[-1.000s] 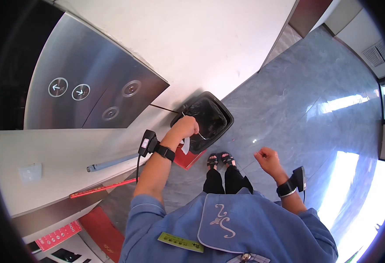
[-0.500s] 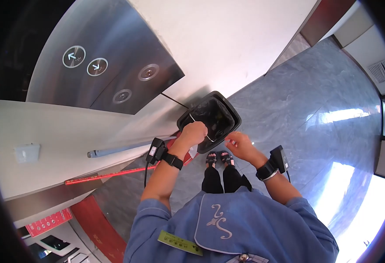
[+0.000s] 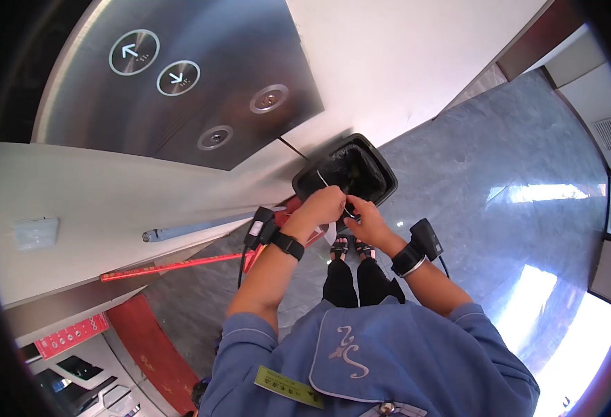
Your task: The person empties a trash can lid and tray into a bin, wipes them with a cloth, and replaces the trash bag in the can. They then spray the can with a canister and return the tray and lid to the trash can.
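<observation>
A black bin (image 3: pixel 382 149) with a dark liner inside stands against the wall below the elevator panel. At its near edge my left hand (image 3: pixel 325 205) is closed; a thin white strip or rim runs from it across the bin's opening. Close beside it, almost touching, my right hand (image 3: pixel 366 221) has its fingers pinched at the same edge. What its fingertips hold is too small to name. Something white and red hangs beneath my left hand, partly hidden by it.
The metal panel (image 3: pixel 180 90) with round buttons is on the upper left wall. A grey-blue pole (image 3: pixel 201 228) and a red pole (image 3: pixel 173 265) lean at the left. My feet (image 3: pixel 352 247) stand just below the bin on grey tiled floor.
My right hand has moved left and up to meet my left hand at the bin's edge, and its fingers have closed. The view has shifted, so the bin and panel appear slightly further right and higher.
</observation>
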Tool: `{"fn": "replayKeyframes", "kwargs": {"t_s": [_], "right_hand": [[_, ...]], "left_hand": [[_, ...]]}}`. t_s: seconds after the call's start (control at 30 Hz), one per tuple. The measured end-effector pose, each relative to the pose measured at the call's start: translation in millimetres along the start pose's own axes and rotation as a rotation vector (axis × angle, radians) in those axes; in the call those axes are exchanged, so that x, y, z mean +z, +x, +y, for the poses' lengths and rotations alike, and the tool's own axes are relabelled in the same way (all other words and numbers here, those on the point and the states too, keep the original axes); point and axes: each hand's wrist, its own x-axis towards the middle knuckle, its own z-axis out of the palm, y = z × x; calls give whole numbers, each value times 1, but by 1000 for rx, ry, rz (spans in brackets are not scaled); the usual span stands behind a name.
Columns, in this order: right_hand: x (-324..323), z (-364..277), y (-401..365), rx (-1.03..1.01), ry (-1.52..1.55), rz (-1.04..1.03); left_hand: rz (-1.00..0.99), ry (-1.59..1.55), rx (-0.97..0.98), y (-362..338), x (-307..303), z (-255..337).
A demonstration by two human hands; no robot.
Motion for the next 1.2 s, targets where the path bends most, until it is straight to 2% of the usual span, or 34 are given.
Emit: {"fn": "replayKeyframes", "kwargs": {"t_s": [0.07, 0.17, 0.23, 0.3, 0.4, 0.53, 0.63, 0.7, 0.8, 0.9, 1.03, 1.2], "right_hand": [[8, 15, -6, -74, -122, 226], [0, 31, -33, 193, 106, 87], [-11, 37, -59, 272, 174, 13], [-21, 57, -81, 309, 73, -14], [-25, 94, -136, 497, 22, 61], [-27, 116, -184, 687, 7, 172], [-23, 126, -207, 831, 92, 234], [-17, 127, -223, 886, 119, 238], [-11, 122, -223, 911, 114, 220], [-13, 110, -209, 817, 191, 329], [-27, 97, -186, 730, 204, 362], [-38, 87, -173, 710, 162, 335]], "left_hand": [[-55, 0, -5, 10, 20, -17], [-28, 104, 15, 33, 45, -33], [-79, 95, -98, 49, 53, -37], [-155, 84, -210, 73, 70, -49], [-319, 146, -199, 100, 100, -62], [-366, 274, -93, 133, 147, -79], [-477, 330, -217, 151, 168, -83], [-465, 294, -245, 150, 167, -77], [-504, 304, -210, 149, 135, -65], [-398, 258, -101, 128, 93, -50], [-284, 154, -66, 105, 33, -28], [-227, 74, -18, 78, -9, 0]]}}
